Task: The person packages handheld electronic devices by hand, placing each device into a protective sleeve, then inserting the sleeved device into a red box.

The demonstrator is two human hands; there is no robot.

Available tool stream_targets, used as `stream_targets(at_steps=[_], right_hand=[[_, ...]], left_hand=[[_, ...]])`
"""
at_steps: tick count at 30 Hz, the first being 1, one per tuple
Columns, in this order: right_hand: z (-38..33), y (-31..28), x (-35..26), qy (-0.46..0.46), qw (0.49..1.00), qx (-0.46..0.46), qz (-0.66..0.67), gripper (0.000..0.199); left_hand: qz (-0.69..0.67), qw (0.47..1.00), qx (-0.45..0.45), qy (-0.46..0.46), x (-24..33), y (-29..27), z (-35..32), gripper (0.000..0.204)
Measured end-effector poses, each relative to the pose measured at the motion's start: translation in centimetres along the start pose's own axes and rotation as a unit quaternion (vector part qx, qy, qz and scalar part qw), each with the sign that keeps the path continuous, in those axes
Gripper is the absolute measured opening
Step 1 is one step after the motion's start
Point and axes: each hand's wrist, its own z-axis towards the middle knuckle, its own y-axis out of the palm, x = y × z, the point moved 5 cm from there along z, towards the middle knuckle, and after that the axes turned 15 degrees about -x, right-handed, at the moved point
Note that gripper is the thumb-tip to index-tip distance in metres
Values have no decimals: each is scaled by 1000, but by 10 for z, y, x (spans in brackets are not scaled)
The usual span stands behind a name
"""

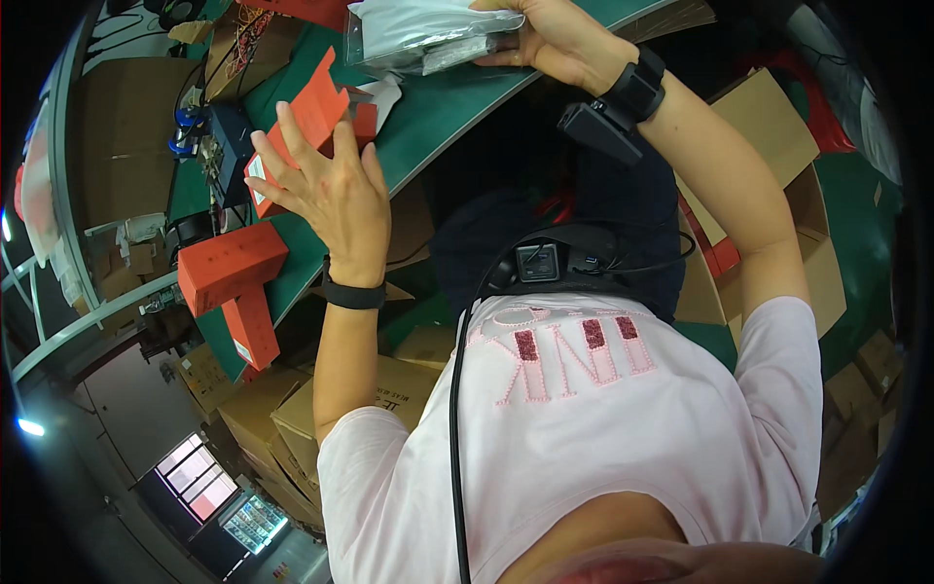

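My left hand point(341, 200) is spread over an orange-red carton point(316, 115) on the green worktop. Its fingers are apart, and I cannot tell whether they touch the carton. The carton's end flaps stand up, and a pale flap or paper point(385, 97) sticks out beside it. At the top, my right hand point(559, 44) grips the right end of a clear plastic bag point(428, 34) with white contents. The thumb lies on top and the fingers are below. What the white contents are, I cannot make out.
Two closed orange-red boxes point(233, 268) lie at the worktop's left edge. Behind them are a dark blue box point(231, 151) and tangled cables. An open cardboard box point(812, 234) stands to the right, and brown cartons point(292, 428) are stacked at the lower left.
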Motion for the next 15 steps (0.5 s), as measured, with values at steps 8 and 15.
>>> stream_targets(at_steps=[8, 15], right_hand=[[6, 16, 18, -78, 995, -60, 20, 38], [-27, 28, 10, -56, 996, -67, -28, 37]], left_hand=[[-215, 973, -77, 42, -33, 32, 12, 19], [-323, 939, -80, 81, -56, -7, 27, 18]])
